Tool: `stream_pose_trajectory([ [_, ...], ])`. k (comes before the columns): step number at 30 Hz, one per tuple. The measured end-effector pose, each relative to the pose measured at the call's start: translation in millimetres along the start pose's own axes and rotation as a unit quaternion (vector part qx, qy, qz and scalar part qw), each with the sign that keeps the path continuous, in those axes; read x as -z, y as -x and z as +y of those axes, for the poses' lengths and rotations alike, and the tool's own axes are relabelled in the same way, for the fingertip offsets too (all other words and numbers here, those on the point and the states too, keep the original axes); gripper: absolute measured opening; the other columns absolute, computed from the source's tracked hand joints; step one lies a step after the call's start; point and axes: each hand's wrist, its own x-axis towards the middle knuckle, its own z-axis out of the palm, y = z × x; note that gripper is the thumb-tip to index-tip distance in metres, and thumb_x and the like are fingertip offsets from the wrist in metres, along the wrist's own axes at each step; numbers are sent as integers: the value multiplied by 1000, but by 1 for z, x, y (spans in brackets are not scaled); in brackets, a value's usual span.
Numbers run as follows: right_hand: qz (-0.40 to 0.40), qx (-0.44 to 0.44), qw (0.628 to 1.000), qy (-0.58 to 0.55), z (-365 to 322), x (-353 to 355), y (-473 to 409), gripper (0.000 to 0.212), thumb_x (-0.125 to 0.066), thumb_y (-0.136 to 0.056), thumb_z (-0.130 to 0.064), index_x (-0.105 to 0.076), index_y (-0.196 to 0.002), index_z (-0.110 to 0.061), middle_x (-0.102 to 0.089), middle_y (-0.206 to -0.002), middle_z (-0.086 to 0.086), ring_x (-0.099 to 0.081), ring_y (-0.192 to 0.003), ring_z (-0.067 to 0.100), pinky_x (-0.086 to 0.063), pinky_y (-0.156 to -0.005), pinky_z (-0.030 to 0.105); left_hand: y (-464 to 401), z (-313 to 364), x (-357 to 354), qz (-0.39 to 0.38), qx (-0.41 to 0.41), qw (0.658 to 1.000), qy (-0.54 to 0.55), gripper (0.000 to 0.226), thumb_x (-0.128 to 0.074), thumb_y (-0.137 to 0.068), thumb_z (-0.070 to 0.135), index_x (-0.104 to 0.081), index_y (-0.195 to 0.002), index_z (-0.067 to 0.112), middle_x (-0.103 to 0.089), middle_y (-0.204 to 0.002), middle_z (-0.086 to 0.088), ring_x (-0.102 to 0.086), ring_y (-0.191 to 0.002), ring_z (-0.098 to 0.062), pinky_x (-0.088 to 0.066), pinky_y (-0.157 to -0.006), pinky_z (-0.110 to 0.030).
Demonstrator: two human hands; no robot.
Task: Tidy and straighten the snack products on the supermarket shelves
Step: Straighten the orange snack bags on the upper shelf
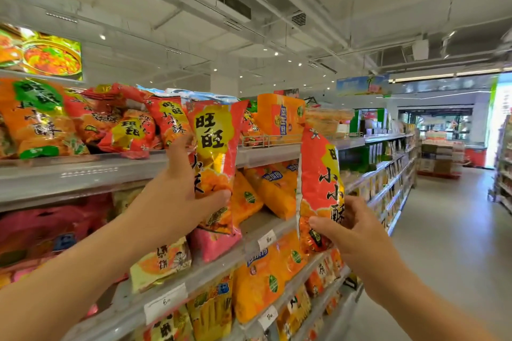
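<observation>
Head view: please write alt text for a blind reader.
Each hand holds a red-and-orange snack bag upright before supermarket shelves: left hand, left bag; right hand, right bag. Similar bags crowd the top shelf.

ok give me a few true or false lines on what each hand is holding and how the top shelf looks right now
1. Each hand holds its own snack bag. True: the left hand grips one red-and-yellow bag, the right hand another red bag.
2. Both held bags are lying flat on the top shelf. False: both are upright in the air in front of the shelves.
3. The bags on the top shelf stand in a neat row. False: the red and orange bags there lean and overlap.
4. The right hand pinches its bag near the bottom. True.
5. The aisle floor is littered with fallen bags. False: the visible aisle floor is bare.
</observation>
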Motion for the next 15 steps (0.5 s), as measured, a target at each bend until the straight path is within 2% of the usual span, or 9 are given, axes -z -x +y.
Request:
stream_pose_trajectory([
  [2, -7, 8, 1000, 5, 14, -9, -26, 48, -84, -68, -41, -57, -108, -35, -72, -92, -12, -71, -79, 8, -54, -59, 16, -24, -9, -9, 20, -19, 1000, 3, 96, -63, -69, 66, 3, -138, 52, -48, -116, 20, -53, -92, -5, -42, -79, -27],
  [3, -10, 13, 1000, 10, 20, -14, -40, 47, -84, -69, -44, -58, -107, -37, -72, -92, -13, -71, -79, 7, -54, -58, 16, -38, -13, -14, 32, -26, 999, 5, 100, -63, -67, 66, 0, -141, 47, -43, -112, 27, -47, -95, 0, -37, -81, -23],
  [5, -22, 33, 999, 29, 26, -26, -71, 37, -80, -68, -50, -60, -99, -46, -72, -94, -14, -71, -82, 6, -56, -62, 20, -68, -22, -20, 67, -24, 997, 7, 100, -65, -64, 67, -11, -144, 39, -37, -98, 38, -44, -81, 10, -32, -70, -13],
  [6, -26, 45, 998, 32, 28, -33, -88, 33, -79, -68, -51, -60, -95, -50, -72, -94, -14, -71, -83, 7, -57, -64, 22, -84, -27, -21, 85, -22, 996, 1, 96, -65, -63, 68, -18, -141, 37, -39, -94, 37, -43, -76, 11, -30, -64, -11],
  [8, -24, 60, 997, 32, 30, -46, -124, 31, -79, -70, -50, -59, -94, -51, -71, -93, -19, -70, -82, 3, -55, -61, 17, -115, -37, -21, 112, -25, 993, -12, 92, -64, -63, 71, -24, -137, 35, -41, -91, 34, -41, -74, 12, -28, -61, -11],
  [10, -22, 80, 996, 41, 29, -60, -159, 33, -78, -73, -48, -58, -99, -46, -70, -89, -24, -68, -79, -2, -52, -57, 14, -142, -45, -19, 130, -32, 991, -17, 92, -65, -65, 71, -25, -138, 32, -40, -90, 33, -39, -73, 12, -26, -61, -12],
  [13, -32, 132, 990, 47, 18, -78, -208, 31, -74, -70, -53, -57, -95, -50, -70, -89, -23, -68, -78, -2, -51, -59, 16, -175, -53, -18, 153, -40, 987, -18, 91, -68, -66, 69, -25, -136, 29, -47, -91, 27, -46, -75, 7, -30, -57, -17],
  [15, -25, 166, 985, 49, 9, -88, -242, 39, -72, -66, -58, -56, -98, -42, -68, -87, -25, -66, -77, -3, -49, -60, 16, -198, -58, -17, 161, -39, 986, -23, 90, -69, -67, 68, -23, -134, 30, -52, -94, 22, -48, -77, 6, -32, -57, -18],
])
